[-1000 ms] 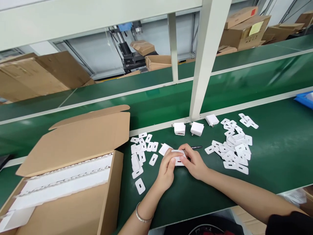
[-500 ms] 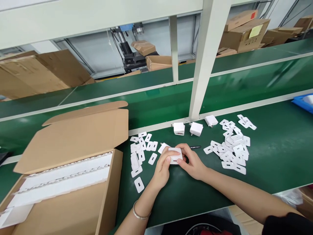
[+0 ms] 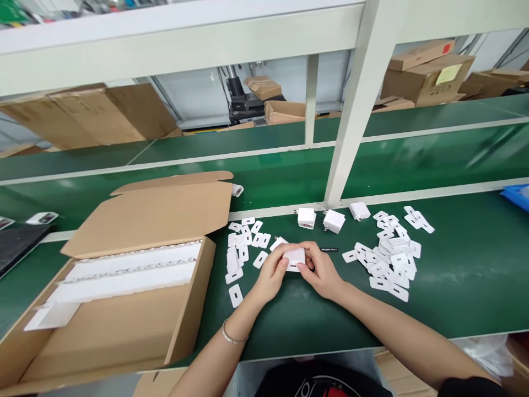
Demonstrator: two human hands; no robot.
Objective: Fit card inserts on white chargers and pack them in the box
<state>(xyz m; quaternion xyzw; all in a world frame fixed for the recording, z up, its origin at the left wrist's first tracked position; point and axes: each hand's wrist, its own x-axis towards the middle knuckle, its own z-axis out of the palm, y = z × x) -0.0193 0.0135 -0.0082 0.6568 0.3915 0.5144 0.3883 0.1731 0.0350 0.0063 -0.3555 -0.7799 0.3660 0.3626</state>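
A white charger block [image 3: 295,257] is gripped between my left hand [image 3: 270,274] and my right hand [image 3: 324,271], above the green bench. Both thumbs press its near face, which bears a white plate with a small slot. Just behind my left fingers lies another white charger [image 3: 279,242], partly hidden. A black tweezers-like tool [image 3: 329,250] pokes out beyond my right fingers. Further back stand white chargers with prongs, among them one [image 3: 306,218] by the rail, one [image 3: 334,220] beside it and one [image 3: 359,211] to the right.
Slotted white plates lie in a left pile [image 3: 243,242] and a right pile [image 3: 392,251]. An open cardboard box [image 3: 192,309] with white dividers fills the left. A pale upright post [image 3: 351,110] rises behind the chargers. At the far right edge sits a blue tray [image 3: 516,196].
The camera view has tilted up and shifted left, showing more of the box and shelf. My fingers have closed further around the charger, which now shows its top more.
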